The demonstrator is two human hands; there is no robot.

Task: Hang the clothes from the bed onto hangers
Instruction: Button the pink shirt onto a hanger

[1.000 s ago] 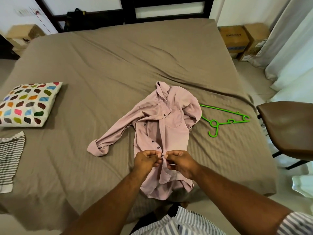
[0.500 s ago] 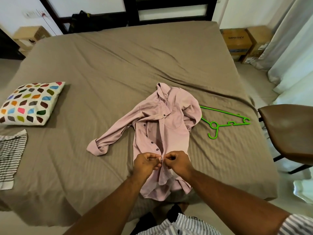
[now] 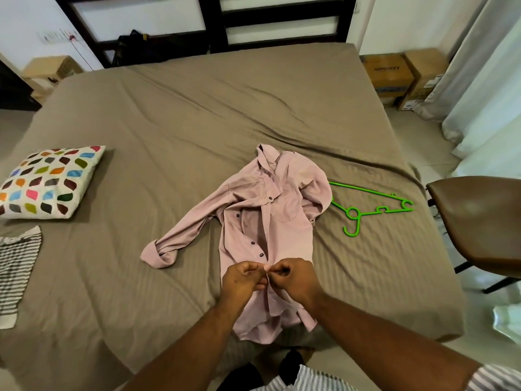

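Pink shirt (image 3: 284, 221) flat on bed (image 3: 197, 108); L hand (image 3: 242, 280) & R hand (image 3: 296, 277) together, pinching its front, prob. buttoning before hanger (image 3: 372, 213) alongside goes in.

Patterned pillow (image 3: 50, 182), brown chair (image 3: 479, 221)

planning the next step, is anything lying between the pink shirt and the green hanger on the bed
Nothing visible does. The green hanger lies on the bed beside the pink shirt, on the person's right, with its near end at the folded sleeve. The left hand and right hand both pinch the shirt's front.
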